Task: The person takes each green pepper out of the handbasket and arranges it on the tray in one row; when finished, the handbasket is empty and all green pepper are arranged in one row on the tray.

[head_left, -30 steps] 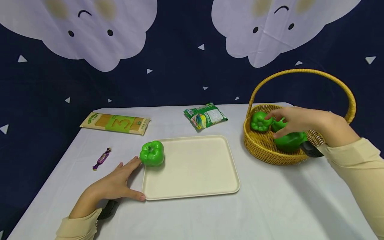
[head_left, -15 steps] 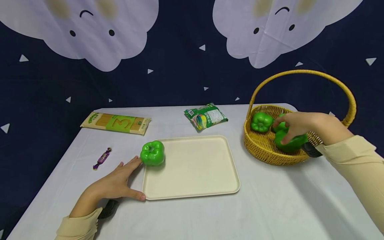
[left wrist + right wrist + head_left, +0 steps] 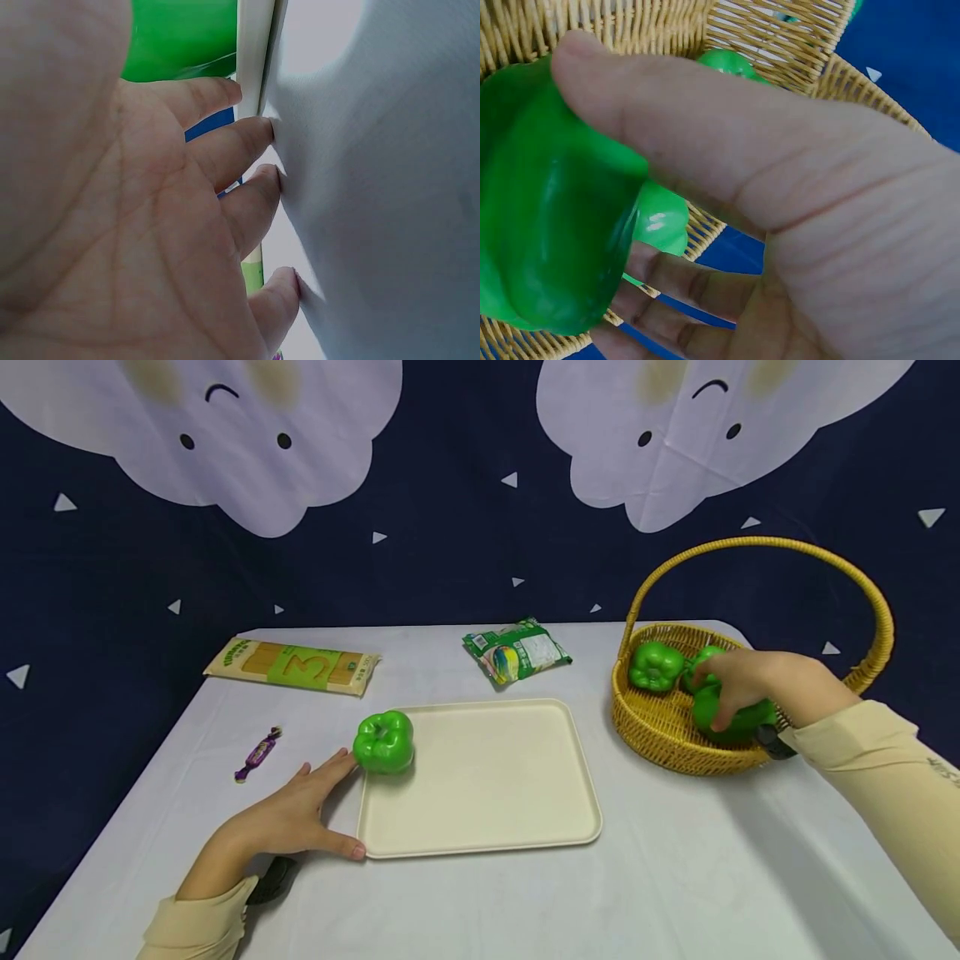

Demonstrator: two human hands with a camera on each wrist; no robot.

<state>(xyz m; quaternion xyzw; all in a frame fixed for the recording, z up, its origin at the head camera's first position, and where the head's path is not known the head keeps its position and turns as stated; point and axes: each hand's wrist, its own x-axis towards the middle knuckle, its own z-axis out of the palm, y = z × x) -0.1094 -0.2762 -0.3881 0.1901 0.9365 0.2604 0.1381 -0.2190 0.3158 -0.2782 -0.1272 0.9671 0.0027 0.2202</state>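
Note:
A cream tray (image 3: 480, 793) lies on the table with one green bell pepper (image 3: 384, 742) at its far left corner. My left hand (image 3: 296, 814) rests at the tray's left side with fingers spread, thumb at the near corner and forefinger by that pepper. In the wicker basket (image 3: 667, 747) my right hand (image 3: 757, 681) grips the nearest green bell pepper (image 3: 738, 724). In the right wrist view, the thumb lies along this pepper (image 3: 562, 217), with the fingers reaching round its other side. Two more green bell peppers, one left (image 3: 656, 667) and one partly hidden (image 3: 705, 664), sit behind it.
The basket's tall handle (image 3: 757, 542) arches above the right hand. A noodle packet (image 3: 292, 667) lies at the back left, a purple wrapped candy (image 3: 258, 754) in front of it. A green snack bag (image 3: 517, 650) lies behind the tray. Dark patterned cloth hangs behind the table.
My right hand has lowered into the basket and closed round the nearest bell pepper. The left hand keeps its place at the tray.

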